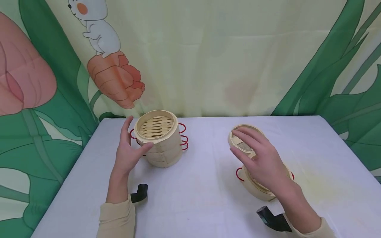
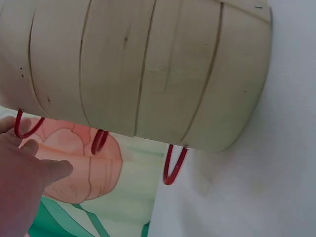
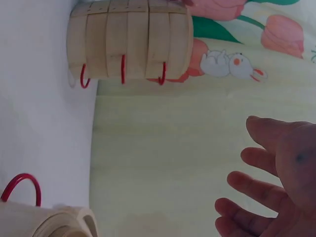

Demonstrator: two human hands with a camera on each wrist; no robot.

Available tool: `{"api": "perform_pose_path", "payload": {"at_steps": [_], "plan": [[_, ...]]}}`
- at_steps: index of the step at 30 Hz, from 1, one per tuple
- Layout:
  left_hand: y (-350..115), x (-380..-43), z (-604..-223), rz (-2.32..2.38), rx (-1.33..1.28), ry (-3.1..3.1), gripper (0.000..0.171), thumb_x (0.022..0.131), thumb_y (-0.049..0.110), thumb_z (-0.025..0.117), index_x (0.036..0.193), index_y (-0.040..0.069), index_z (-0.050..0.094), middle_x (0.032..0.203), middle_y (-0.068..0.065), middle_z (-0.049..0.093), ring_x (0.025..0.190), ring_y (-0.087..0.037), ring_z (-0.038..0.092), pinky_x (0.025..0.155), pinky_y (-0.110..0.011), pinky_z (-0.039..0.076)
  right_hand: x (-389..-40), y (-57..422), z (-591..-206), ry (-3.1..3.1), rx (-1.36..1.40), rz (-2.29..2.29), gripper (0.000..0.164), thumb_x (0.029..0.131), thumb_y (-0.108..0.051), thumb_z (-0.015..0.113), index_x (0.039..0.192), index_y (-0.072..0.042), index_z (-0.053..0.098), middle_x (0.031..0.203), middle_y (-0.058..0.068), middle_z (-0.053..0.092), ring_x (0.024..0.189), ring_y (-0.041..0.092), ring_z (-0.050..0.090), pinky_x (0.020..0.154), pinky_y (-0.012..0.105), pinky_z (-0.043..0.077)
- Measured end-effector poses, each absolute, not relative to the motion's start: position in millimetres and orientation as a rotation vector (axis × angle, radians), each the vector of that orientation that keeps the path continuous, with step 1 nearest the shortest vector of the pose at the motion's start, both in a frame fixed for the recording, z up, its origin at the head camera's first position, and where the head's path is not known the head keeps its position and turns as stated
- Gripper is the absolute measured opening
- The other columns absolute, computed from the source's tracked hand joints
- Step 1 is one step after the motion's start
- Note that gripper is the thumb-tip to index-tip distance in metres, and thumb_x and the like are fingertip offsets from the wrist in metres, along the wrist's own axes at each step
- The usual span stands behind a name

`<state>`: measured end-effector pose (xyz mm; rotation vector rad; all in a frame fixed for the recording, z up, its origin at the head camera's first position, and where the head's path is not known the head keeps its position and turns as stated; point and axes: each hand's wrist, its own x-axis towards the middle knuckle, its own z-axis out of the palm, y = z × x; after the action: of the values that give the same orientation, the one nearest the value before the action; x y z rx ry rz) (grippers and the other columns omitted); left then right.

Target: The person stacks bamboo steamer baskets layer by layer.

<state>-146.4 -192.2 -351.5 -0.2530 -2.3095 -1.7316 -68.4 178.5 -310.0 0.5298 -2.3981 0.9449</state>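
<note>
A stack of bamboo steamer baskets (image 1: 163, 153) with red side loops stands on the left half of the table, its slatted top facing up. Beside it is my left hand (image 1: 128, 153), thumb and fingers spread about its near left side; whether the thumb touches the rim I cannot tell. The left wrist view shows the stack's wall (image 2: 148, 74) close up. My right hand (image 1: 265, 162) hovers over another bamboo steamer basket (image 1: 254, 191) and a round bamboo piece (image 1: 235, 140) behind it, partly hiding both. In the right wrist view, its fingers (image 3: 256, 190) are spread with nothing between them.
A white cloth covers the table (image 1: 202, 198). Directly behind its far edge hangs a printed curtain (image 1: 208, 66) with a rabbit and plants. Black curved pieces (image 1: 140, 193) stick out by both wrists.
</note>
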Motion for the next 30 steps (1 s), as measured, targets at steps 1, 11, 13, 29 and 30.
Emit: {"api": "perform_pose_path", "payload": {"at_steps": [1,11,13,29,30], "plan": [[-191,-147,-350,-1.719,-0.257,-2.326,0.109,0.078,0.013,0.086,0.162,0.023,0.018,0.165,0.006,0.015,0.151,-0.014,0.008,0.118,-0.056,0.009,-66,182,-311,-2.419,0.506,0.934,0.049,0.087,-0.006,0.078,0.134,-0.013,0.066,0.133,0.002,0.060,0.126,0.023,0.052,0.099,0.018,0.038],[-187,-151,-348,-1.629,-0.290,-2.431,0.108,0.077,0.017,0.088,0.161,0.012,0.020,0.162,-0.004,0.025,0.144,-0.023,0.021,0.105,-0.057,0.023,-46,216,-326,-2.537,0.315,0.909,0.048,0.091,-0.014,0.076,0.138,-0.016,0.063,0.140,0.005,0.056,0.129,0.034,0.050,0.105,0.032,0.040],[-187,-150,-348,-1.635,-0.258,-2.454,0.108,0.078,0.020,0.088,0.161,0.012,0.019,0.162,-0.004,0.025,0.143,-0.022,0.023,0.103,-0.056,0.024,-44,221,-329,-2.520,0.311,0.891,0.048,0.090,-0.011,0.077,0.136,-0.016,0.064,0.138,0.005,0.057,0.127,0.032,0.052,0.103,0.016,0.033],[-187,-148,-346,-1.663,-0.166,-2.512,0.110,0.081,0.026,0.086,0.163,0.014,0.013,0.164,-0.005,0.022,0.138,-0.026,0.025,0.103,-0.059,0.026,-21,258,-361,-2.492,0.088,0.860,0.038,0.093,-0.008,0.072,0.131,-0.011,0.067,0.129,0.010,0.062,0.123,0.003,0.048,0.091,0.003,0.026],[-187,-149,-347,-1.667,-0.169,-2.511,0.110,0.081,0.026,0.086,0.163,0.014,0.012,0.164,-0.005,0.022,0.138,-0.026,0.025,0.104,-0.059,0.025,-20,261,-363,-2.513,0.083,0.854,0.039,0.093,-0.009,0.073,0.132,-0.011,0.067,0.130,0.010,0.061,0.124,0.010,0.050,0.090,0.002,0.025]]}}
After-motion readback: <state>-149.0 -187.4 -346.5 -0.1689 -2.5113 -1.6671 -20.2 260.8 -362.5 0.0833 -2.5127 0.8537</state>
